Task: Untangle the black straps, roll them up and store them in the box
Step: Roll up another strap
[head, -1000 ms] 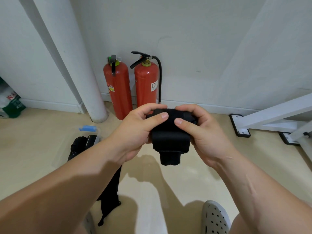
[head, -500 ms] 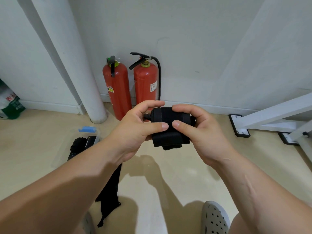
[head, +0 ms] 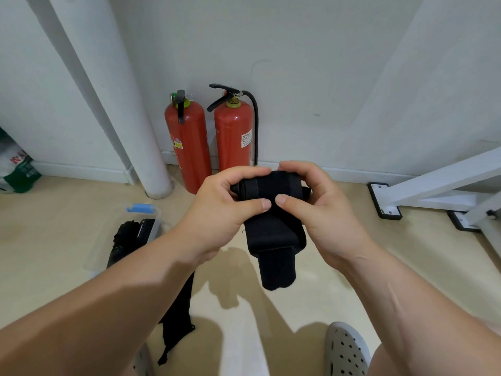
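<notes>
Mid-frame, the left hand (head: pixel 225 213) and right hand (head: pixel 322 213) each curl round one end of the rolled strap (head: pixel 271 234), thumbs pressed on its front, likely so the wraps cannot spring loose. A short tail hangs below, not yet wound. The box (head: pixel 141 208) waits centre-left, a second strap (head: pixel 177 318) trailing beneath it

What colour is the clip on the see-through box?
Blue. The clip on the clear box shows best in the head view.
</notes>
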